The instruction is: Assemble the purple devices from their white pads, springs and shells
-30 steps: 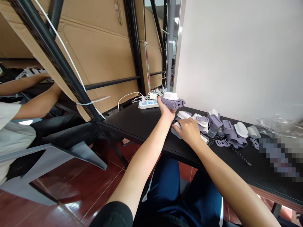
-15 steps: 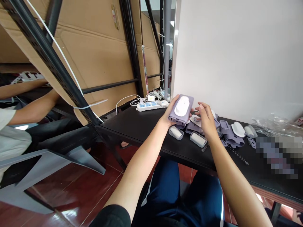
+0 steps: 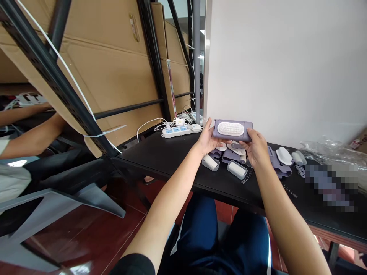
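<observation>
Above the table I hold a flat purple plastic casing [image 3: 248,130] lengthwise, its oval white studded panel [image 3: 230,129] turned up toward me. My left hand [image 3: 208,140] is closed on its left end, the thumb sticking up beside it. The other end is pinched by my right hand [image 3: 256,147], thumb on the front edge. Beneath lie more purple plastic parts, partly hidden by my hands. Nearer me are two small clear trays, a left tray [image 3: 215,168] and a right tray [image 3: 238,177], each with a white block inside. A coil spring [image 3: 248,177] lies beside the right one.
A white power strip [image 3: 181,131] with tangled cables lies at the back left of the black table [image 3: 160,152]. White oval parts [image 3: 284,156] and clear plastic film [image 3: 323,152] are to the right. A black metal frame [image 3: 71,91] rises left; another person's arm [image 3: 37,133] shows beyond.
The casing has turned from upright to lengthwise, and its white face now shows studs instead of a smooth surface. My right hand has come from apart to gripping its right end.
</observation>
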A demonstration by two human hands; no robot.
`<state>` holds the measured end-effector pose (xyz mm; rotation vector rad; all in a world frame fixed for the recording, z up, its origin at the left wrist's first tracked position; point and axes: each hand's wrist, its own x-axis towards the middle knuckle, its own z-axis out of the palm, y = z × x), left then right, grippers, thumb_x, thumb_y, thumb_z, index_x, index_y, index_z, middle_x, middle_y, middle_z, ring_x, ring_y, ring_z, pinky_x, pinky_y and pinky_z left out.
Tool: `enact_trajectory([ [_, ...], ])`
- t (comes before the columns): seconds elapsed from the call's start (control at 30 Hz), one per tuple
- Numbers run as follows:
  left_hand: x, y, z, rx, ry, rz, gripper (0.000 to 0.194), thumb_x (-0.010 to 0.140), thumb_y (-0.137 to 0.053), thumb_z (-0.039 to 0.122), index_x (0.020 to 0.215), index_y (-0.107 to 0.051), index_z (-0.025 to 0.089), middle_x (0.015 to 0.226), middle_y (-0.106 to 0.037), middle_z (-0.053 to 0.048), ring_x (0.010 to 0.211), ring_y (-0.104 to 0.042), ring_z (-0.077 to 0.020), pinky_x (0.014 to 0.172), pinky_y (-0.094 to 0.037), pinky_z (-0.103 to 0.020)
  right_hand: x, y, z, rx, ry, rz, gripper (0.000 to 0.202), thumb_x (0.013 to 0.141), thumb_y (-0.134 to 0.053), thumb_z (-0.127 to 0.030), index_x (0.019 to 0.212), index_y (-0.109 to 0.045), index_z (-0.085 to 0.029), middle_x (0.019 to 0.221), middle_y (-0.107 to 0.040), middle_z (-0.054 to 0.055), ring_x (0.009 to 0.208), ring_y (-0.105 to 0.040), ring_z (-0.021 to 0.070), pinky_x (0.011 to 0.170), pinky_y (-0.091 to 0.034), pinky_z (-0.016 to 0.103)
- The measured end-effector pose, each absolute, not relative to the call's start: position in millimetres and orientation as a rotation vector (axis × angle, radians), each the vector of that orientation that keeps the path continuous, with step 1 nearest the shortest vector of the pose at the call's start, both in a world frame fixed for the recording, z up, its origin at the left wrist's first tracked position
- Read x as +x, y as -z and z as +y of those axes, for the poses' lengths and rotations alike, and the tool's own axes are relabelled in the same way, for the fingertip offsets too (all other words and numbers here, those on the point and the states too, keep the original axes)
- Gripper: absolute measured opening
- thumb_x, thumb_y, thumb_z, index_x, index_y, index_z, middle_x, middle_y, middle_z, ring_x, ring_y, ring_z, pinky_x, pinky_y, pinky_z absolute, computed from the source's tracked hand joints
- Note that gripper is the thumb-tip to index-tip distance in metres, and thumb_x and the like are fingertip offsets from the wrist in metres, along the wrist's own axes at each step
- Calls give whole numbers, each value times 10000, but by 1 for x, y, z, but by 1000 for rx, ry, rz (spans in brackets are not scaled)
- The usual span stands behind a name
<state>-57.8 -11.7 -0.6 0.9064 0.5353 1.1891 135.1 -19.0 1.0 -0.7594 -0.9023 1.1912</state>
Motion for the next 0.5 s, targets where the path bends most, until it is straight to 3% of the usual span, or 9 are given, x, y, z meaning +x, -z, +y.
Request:
enact_trajectory([
  [0.17, -48, 7, -5, 897, -1577, 612, 340, 1033, -583, 468, 1245, -649, 211, 781, -721, -13, 538, -656, -140, 518, -501, -232, 133, 1, -21, -832, -1216, -998, 327, 802, -808, -338, 1067, -628, -268, 1048, -685, -19, 821, -688, 114, 627, -662, 206],
  [0.23, -48, 9, -2, 874, -1793, 627, 302, 1001, -669, 425, 1248, -617, 259, 779, -661, 35, 519, -588, -98, 526, -469, -211, 131, 1, -25, -871, -1241, -1139, 310, 803, -801, -347, 1069, -662, -267, 1022, -689, -13, 806, -681, 124, 596, -638, 202],
  [0.37, -49, 14, 3, 935, -2005, 743, 274, 1025, -637, 502, 1183, -614, 279, 856, -613, 21, 583, -534, -80, 506, -389, -180, 122, 4, -35, -842, -1272, -1275, 280, 813, -795, -336, 1062, -695, -259, 986, -676, -10, 811, -665, 137, 624, -634, 222],
  [0.5, -47, 18, 6, 952, -2064, 802, 252, 1063, -549, 521, 1127, -574, 278, 1043, -640, -11, 812, -628, -122, 618, -480, -179, 113, 8, -41, -799, -1322, -1288, 278, 833, -794, -379, 1060, -685, -261, 997, -665, -6, 814, -666, 142, 671, -649, 255],
])
